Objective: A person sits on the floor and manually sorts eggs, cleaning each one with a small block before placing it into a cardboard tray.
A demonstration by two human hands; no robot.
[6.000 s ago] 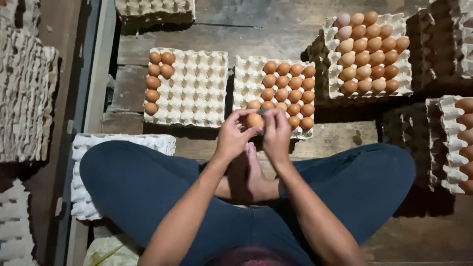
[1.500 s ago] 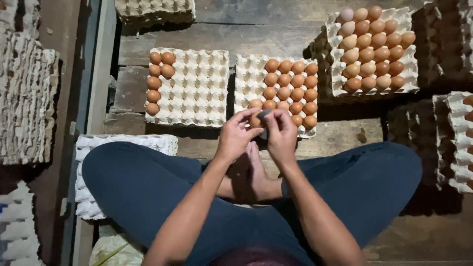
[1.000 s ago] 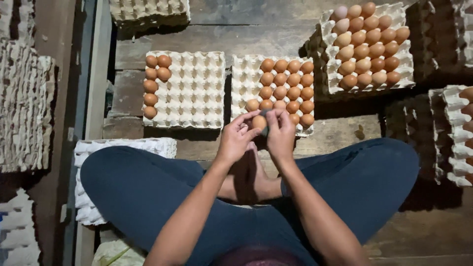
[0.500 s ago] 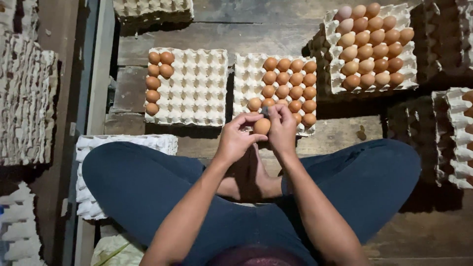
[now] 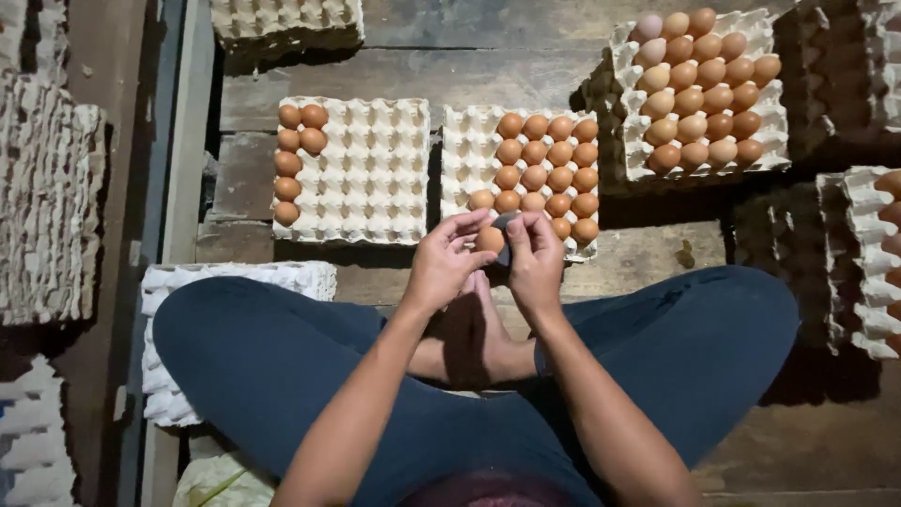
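I sit cross-legged on a wooden floor. My left hand (image 5: 441,265) and my right hand (image 5: 535,261) meet in front of me and together hold one brown egg (image 5: 489,239). A small grey thing (image 5: 504,223) is pinched in my right fingers against the egg; what it is I cannot tell. Just beyond my hands lies a white egg tray (image 5: 457,150) about half filled with brown eggs on its right side. To its left, another white tray (image 5: 375,169) holds several eggs along its left edge.
A fuller tray of brown eggs (image 5: 775,113) sits on a stack at the far right. Stacks of trays stand at the right edge (image 5: 868,263), the left (image 5: 47,197) and the top (image 5: 282,19). A white tray (image 5: 235,279) lies under my left knee.
My hands stayed together in front of the middle tray, turning the egg slightly between the fingers. The trays have not changed.
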